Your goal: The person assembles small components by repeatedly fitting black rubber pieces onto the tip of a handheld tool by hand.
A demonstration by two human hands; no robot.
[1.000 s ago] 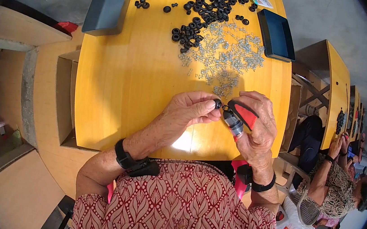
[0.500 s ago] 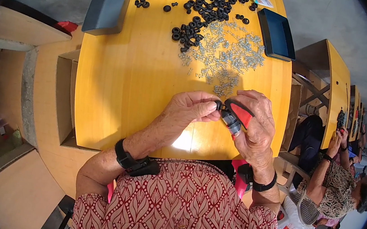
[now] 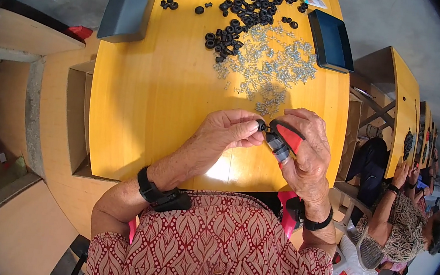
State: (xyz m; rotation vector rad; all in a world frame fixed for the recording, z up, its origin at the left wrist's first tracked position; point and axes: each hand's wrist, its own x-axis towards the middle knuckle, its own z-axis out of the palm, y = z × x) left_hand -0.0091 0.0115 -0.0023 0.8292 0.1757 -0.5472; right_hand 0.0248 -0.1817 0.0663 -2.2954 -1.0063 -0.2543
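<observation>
Over the near part of the yellow table [image 3: 182,87], my left hand [image 3: 229,130] pinches a small round black part [image 3: 261,125] between thumb and fingers. My right hand [image 3: 310,148] is wrapped round a red-and-black hand tool [image 3: 289,138] with a grey barrel; its exact kind is not clear. The tool's tip meets the black part, or comes very close to it. Just beyond my hands lies a wide scatter of small silvery metal pieces [image 3: 277,62]. Behind them, a heap of similar black round parts [image 3: 254,5] spreads to the far edge.
A grey tray [image 3: 129,5] stands at the far left corner and a dark blue-black tray [image 3: 331,41] at the far right. Another person [image 3: 401,218] sits at a neighbouring table [image 3: 403,120] on the right, hands near a dark cluster. Cardboard [image 3: 76,121] lines the table's left side.
My hands keep nearly the same place. The black part in my left fingers has turned slightly. At the right, the other person's hands have shifted back from the dark cluster.
</observation>
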